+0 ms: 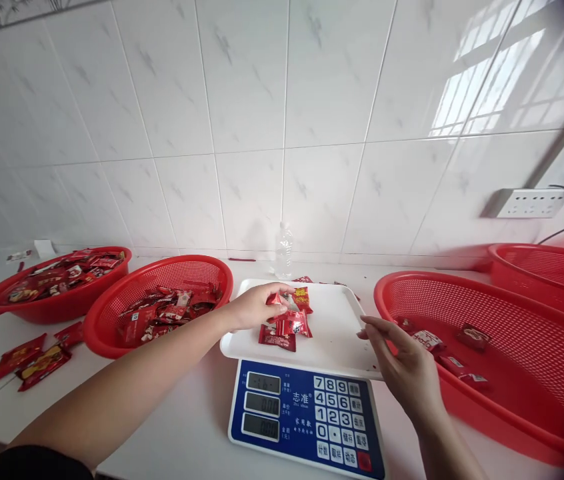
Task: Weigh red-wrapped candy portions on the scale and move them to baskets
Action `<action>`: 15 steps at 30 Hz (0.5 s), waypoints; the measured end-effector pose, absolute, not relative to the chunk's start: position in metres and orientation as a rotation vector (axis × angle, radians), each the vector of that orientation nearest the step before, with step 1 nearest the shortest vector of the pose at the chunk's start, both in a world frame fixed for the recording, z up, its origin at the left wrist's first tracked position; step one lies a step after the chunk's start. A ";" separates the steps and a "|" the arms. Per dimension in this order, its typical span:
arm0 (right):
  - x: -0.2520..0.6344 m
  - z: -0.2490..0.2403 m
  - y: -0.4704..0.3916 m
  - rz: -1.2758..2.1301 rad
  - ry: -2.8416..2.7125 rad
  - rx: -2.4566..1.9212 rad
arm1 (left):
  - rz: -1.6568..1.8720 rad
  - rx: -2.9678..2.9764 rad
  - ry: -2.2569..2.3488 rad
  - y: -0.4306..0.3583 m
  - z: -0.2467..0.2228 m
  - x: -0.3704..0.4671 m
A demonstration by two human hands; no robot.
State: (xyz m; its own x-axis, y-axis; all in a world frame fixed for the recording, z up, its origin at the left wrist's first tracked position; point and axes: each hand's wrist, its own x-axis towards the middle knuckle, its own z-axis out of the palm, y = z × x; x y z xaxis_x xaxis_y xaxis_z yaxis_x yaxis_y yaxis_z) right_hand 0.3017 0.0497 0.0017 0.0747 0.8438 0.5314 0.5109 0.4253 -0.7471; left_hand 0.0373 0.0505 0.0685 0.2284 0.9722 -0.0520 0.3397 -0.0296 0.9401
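Observation:
My left hand (257, 305) reaches over the white tray (335, 337) with its fingers closed on small red snack packets (277, 300). More red wrapped packets (292, 325) lie in the tray just under and beside these fingers; how many are in the grip is hidden. At the tray's right edge is my right hand (405, 363), its fingers loosely bent and apart, with nothing visible in them. Its fingertips are close to the rim; whether they touch it I cannot tell. The tray sits on a blue digital scale (302, 417) with number keys and three displays.
Left of the tray stand two red baskets, a nearer one (97, 327) and a farther one (55, 310), both holding packets. Loose packets (45, 363) lie before them. A large red basket (512, 320) with several packets is at right. A clear bottle (283, 250) stands behind the tray.

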 end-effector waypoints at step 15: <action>0.300 0.003 0.047 0.417 -1.597 -1.151 | 0.935 1.476 1.415 0.049 0.076 0.030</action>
State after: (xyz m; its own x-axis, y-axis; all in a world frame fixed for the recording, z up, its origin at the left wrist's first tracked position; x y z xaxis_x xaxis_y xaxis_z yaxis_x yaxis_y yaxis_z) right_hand 0.3000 0.0467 0.0029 0.0394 0.8351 0.5487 0.4606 0.4721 -0.7516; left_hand 0.0301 0.0491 0.0763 0.0742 0.9962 -0.0461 0.3487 0.0174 0.9371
